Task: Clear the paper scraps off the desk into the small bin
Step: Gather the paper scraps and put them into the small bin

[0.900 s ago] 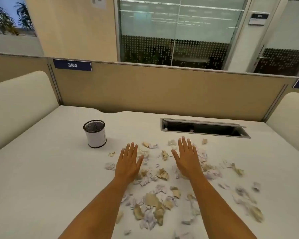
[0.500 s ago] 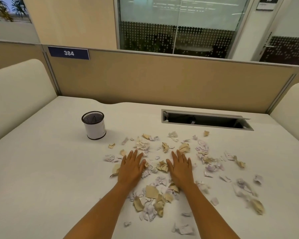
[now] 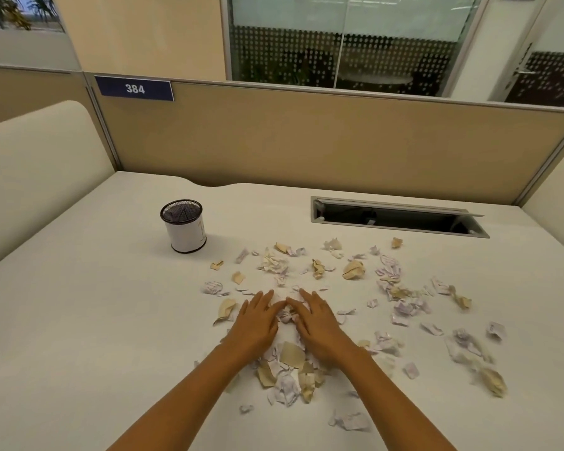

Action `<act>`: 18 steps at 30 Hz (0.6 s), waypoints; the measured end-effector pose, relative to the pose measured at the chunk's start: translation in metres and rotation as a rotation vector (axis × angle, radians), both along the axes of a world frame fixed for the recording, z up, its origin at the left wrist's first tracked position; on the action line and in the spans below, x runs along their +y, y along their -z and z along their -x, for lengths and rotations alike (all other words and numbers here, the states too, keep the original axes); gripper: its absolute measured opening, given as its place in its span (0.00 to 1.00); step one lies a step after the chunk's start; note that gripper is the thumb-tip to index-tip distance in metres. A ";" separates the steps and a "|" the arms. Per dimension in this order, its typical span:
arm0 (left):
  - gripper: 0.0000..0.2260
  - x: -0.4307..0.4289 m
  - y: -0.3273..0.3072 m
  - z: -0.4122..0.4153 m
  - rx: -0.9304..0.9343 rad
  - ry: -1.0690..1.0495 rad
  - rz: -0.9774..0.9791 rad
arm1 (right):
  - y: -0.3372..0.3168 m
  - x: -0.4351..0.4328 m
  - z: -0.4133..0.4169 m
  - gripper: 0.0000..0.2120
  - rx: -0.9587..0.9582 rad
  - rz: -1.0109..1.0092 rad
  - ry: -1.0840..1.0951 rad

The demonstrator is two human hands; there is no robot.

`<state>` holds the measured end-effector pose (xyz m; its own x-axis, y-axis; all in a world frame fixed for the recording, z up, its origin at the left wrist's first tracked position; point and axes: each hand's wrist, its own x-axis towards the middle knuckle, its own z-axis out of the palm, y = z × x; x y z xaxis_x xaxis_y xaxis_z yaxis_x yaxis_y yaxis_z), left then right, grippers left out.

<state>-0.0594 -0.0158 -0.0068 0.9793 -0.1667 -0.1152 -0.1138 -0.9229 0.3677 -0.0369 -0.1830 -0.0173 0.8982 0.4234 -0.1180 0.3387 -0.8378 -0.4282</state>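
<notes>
Lying between the fingers [image 3: 265, 298], paper scraps [image 3: 288, 316]

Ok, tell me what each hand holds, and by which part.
Nothing is held: the left hand and right hand lie flat, fingers straight, pressing on the paper scraps.

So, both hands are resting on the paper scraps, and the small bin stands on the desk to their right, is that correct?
Not quite. The head view shows the small bin on the desk to their left, not right. The rest holds: the left hand and right hand rest on the paper scraps.
</notes>
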 end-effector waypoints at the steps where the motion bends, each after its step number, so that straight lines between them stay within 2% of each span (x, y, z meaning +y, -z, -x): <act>1: 0.20 -0.001 0.000 0.000 -0.011 -0.002 0.033 | 0.000 0.000 0.001 0.23 0.003 0.013 -0.015; 5: 0.19 -0.002 0.000 0.001 -0.035 -0.111 0.384 | -0.004 0.003 0.004 0.29 -0.007 0.026 -0.053; 8: 0.18 0.001 0.002 0.000 -0.169 -0.104 0.305 | -0.007 0.003 0.002 0.35 -0.055 0.036 -0.098; 10: 0.13 0.005 -0.001 -0.002 -0.202 -0.132 0.290 | -0.010 0.003 0.002 0.26 -0.034 -0.049 -0.031; 12: 0.05 0.007 -0.008 -0.005 -0.226 -0.186 0.331 | -0.012 0.004 0.002 0.16 -0.146 -0.087 0.013; 14: 0.06 0.010 -0.013 -0.009 -0.203 -0.232 0.388 | -0.015 0.004 0.001 0.15 -0.223 -0.097 0.045; 18: 0.09 0.020 -0.021 -0.017 -0.258 -0.362 0.496 | -0.017 0.006 -0.003 0.10 -0.115 -0.347 0.207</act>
<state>-0.0419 0.0042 0.0145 0.9692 0.2050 0.1365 0.0299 -0.6482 0.7608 -0.0336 -0.1768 0.0001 0.9676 0.2294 0.1058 0.2402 -0.7056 -0.6667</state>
